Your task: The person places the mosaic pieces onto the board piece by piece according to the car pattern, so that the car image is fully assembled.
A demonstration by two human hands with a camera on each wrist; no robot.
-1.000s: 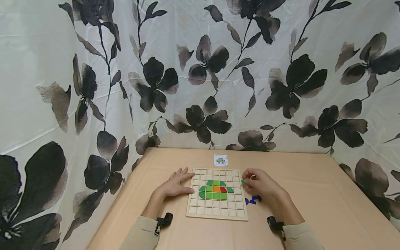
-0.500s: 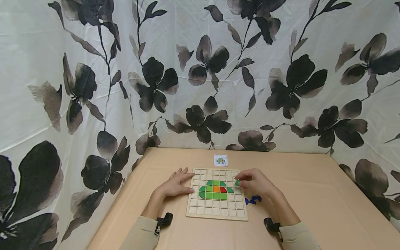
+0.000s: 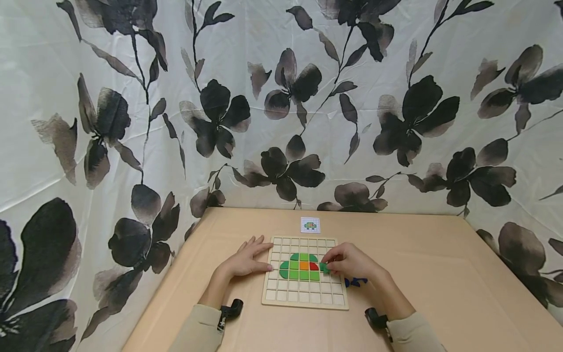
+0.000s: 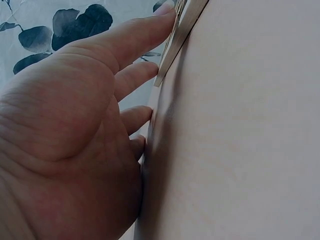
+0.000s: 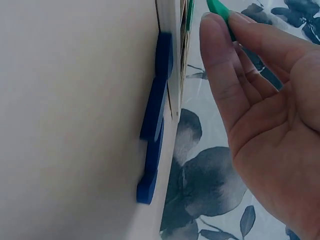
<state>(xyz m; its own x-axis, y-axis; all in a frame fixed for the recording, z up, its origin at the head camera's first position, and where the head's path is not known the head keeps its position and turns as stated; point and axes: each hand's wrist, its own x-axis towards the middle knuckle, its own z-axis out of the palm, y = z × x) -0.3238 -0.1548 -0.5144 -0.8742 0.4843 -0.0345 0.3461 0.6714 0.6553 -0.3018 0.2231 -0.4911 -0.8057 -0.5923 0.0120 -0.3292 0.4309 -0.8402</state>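
A square wooden grid board (image 3: 303, 296) lies on the table, with green, orange and red tiles (image 3: 300, 266) filling its middle cells. My left hand (image 3: 246, 259) rests at the board's left edge, fingers spread and thumb and fingertips touching the frame. Between thumb and fingers my right hand (image 3: 354, 261) pinches a green tile (image 5: 220, 15), held close over the right side of the tile pattern. The fingers partly cover that tile in the head view. Below the right hand, several blue curved pieces (image 5: 154, 107) lie on the table beside the board's right edge.
A small white card (image 3: 310, 225) printed with a coloured grid figure lies behind the board. The tan table (image 3: 396, 230) reaches back to a hanging white cloth (image 3: 343, 137) with dark flowers.
My right hand has moved left and toward me with the green tile, from beside the board's right edge to over its cells. My left hand has stayed in place.
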